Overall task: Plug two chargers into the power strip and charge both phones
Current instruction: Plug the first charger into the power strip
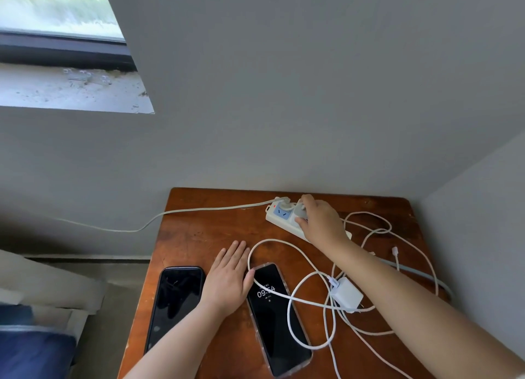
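A white power strip (pixel 279 215) lies at the far side of a brown wooden table (pixel 199 234). My right hand (pixel 321 222) covers its middle and grips a white charger (pixel 300 210) seated on a socket. A second white charger (pixel 347 293) lies loose on the table to the right, its cable looping over the lit phone (pixel 279 322), which shows a clock. A dark phone (pixel 173 299) lies at the left. My left hand (pixel 227 279) rests flat on the table between the two phones, fingers together. A loose cable plug (pixel 395 251) lies at the right.
The strip's grey cord (pixel 159 216) runs off the table's left edge toward the wall. White cables tangle across the table's right half. Grey walls close the table in behind and to the right. A window sill (pixel 71 89) is at upper left; bedding (pixel 34 347) at lower left.
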{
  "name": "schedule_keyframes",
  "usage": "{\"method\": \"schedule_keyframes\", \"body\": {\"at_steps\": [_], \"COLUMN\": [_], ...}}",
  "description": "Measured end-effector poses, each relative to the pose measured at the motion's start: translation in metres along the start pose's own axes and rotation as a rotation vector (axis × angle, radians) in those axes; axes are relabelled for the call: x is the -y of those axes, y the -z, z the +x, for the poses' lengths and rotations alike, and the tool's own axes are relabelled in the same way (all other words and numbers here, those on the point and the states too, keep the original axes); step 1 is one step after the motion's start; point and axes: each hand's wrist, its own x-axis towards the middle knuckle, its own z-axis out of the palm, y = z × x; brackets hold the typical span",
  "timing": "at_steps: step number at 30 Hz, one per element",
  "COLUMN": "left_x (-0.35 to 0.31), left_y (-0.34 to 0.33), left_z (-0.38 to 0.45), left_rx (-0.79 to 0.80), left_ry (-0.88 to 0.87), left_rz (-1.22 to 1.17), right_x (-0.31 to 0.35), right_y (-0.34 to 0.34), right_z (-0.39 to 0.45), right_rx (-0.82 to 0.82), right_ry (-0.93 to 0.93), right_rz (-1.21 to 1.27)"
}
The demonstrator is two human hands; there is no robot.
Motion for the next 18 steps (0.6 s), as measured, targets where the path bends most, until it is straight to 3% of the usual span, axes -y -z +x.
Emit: {"method": "schedule_keyframes", "body": {"at_steps": [5,18], "left_x": [0.0,0.002], "left_y": [0.0,-0.004], "left_z": [0.0,0.0], "left_rx": [0.003,-0.001], "left_ry": [0.001,0.051], "left_rz": [0.018,0.024], "right_x": [-0.001,0.008], "right_y": [0.009,0.004], "right_z": [0.01,0.004], "right_rx": [0.07,0.045], "right_ry": [0.032,0.085], "right_rz": [-0.074,-0.11]}}
